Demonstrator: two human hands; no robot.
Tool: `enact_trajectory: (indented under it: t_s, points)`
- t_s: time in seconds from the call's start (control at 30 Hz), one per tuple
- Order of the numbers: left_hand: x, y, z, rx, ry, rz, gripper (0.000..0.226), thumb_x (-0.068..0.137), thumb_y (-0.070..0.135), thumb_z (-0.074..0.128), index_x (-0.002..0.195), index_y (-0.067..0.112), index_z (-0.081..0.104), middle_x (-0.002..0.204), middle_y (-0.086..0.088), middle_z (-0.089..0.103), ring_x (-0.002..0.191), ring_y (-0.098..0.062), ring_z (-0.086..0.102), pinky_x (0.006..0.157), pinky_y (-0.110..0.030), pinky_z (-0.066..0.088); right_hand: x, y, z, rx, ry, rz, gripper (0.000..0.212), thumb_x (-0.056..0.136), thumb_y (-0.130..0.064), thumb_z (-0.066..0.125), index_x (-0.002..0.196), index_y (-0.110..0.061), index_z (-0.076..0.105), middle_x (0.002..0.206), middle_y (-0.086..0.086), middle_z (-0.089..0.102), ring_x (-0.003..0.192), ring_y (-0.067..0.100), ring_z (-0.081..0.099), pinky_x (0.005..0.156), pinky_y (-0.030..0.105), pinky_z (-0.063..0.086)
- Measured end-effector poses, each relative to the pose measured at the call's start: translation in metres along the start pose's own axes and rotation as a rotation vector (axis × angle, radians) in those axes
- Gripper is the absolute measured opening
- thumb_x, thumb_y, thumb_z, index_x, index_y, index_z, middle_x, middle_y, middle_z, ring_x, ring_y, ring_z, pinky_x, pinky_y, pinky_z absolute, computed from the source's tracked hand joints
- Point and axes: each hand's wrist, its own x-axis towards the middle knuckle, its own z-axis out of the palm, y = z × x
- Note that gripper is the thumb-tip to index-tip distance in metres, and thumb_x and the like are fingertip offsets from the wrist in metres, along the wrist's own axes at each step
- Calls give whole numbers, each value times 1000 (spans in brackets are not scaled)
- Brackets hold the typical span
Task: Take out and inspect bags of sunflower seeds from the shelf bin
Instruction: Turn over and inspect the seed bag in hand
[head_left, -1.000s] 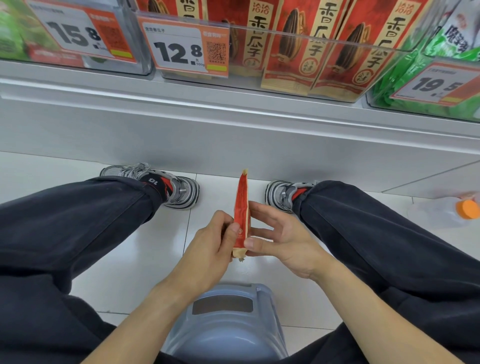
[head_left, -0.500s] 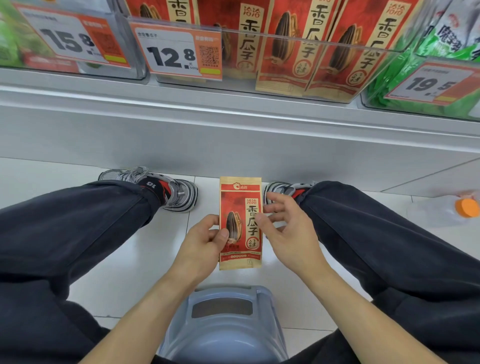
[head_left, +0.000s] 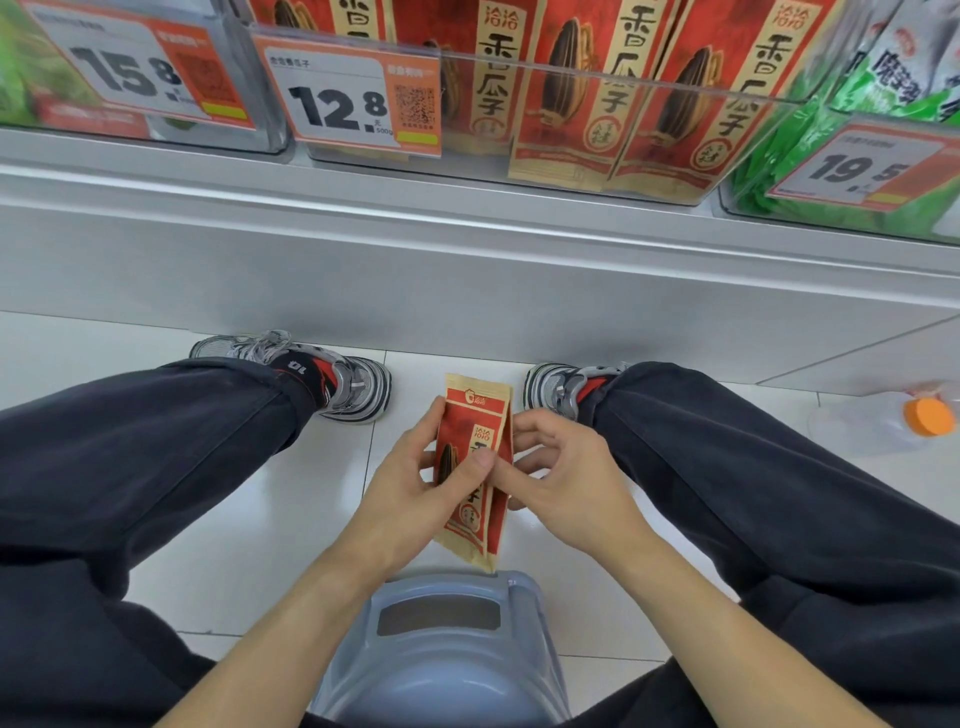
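A red and tan bag of sunflower seeds (head_left: 475, 512) is held between my knees, tilted so its printed front faces up and left. My left hand (head_left: 415, 483) grips its left edge, thumb pressed across the front. My right hand (head_left: 563, 475) holds the right edge from behind with curled fingers. Up on the shelf, a clear bin (head_left: 597, 67) holds several more of the same red bags (head_left: 582, 104), standing upright behind a 12.8 price tag (head_left: 353, 96).
I sit on a blue-grey plastic stool (head_left: 441, 649), legs spread, shoes against the grey shelf base (head_left: 467, 280). A clear bottle with an orange cap (head_left: 893, 421) lies on the white tile floor at right. Bins of green bags (head_left: 883, 150) flank the red ones.
The bag went from edge-on to front-facing, and has now tilted partly sideways again. My left thumb slid further across its front, and my right hand closed in on its right edge.
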Motion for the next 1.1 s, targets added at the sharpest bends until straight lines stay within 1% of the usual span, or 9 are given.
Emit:
enact_trajectory:
  t_s: [0.17,0.3,0.43,0.6,0.7,0.8,0.9,0.97,1.1]
  points:
    - [3,-4,-2,3,4,-8,78,66,71,72,137,51,45,119,24,68,105,5,66,80,-13,52,-1,0,-2,-1,-79,-63,24,80,-37,83,104,-35,76,92,-11,76,80,11,73,78,41,62]
    - [6,-5,-4,-32,10,-15,84,70,75,69,143,40,51,119,16,70,105,-4,69,92,-28,54,0,1,-3,-7,-144,-95,25,86,-22,81,109,-31,77,94,-8,77,85,11,73,79,40,62]
    - [5,-7,-1,-9,-19,30,43,92,66,53,127,44,62,112,9,74,98,-12,73,95,-46,56,0,2,0,49,-137,-120,24,96,-15,69,111,-33,77,98,0,73,86,16,72,74,38,63]
    - [0,-7,2,79,-57,80,23,95,73,40,106,66,59,104,8,75,92,-21,72,81,-32,61,-2,4,5,160,-75,-94,18,95,-12,70,108,-18,80,94,12,71,83,21,72,67,33,63]
    - [-1,-9,5,79,-5,103,37,96,62,39,120,46,61,100,14,74,87,-11,71,76,-22,56,-2,3,9,268,-49,-31,14,95,-11,69,100,-12,82,91,16,73,82,25,73,68,34,63]
    - [2,-14,9,43,26,63,44,101,65,32,99,34,64,78,8,72,74,-12,68,76,-35,52,0,1,16,397,-53,72,14,96,-9,67,97,-3,80,88,21,75,76,23,71,72,35,63]
    - [1,-8,16,-94,27,-23,57,109,47,24,83,21,67,60,-1,66,55,-16,60,60,-32,47,2,1,23,455,-25,128,13,94,-9,69,97,1,78,86,23,75,72,21,68,72,34,60]
    - [0,-4,18,-144,35,-62,65,109,44,21,75,25,73,59,-17,61,52,-26,56,50,-31,47,2,1,24,483,-20,150,13,94,-9,70,97,1,78,84,19,75,72,20,68,72,34,59]
    - [1,-5,20,-117,52,-69,67,108,48,20,80,26,77,74,-28,68,64,-28,62,54,-28,51,1,0,21,480,-19,150,13,94,-10,70,97,0,78,85,19,75,72,19,67,70,31,58]
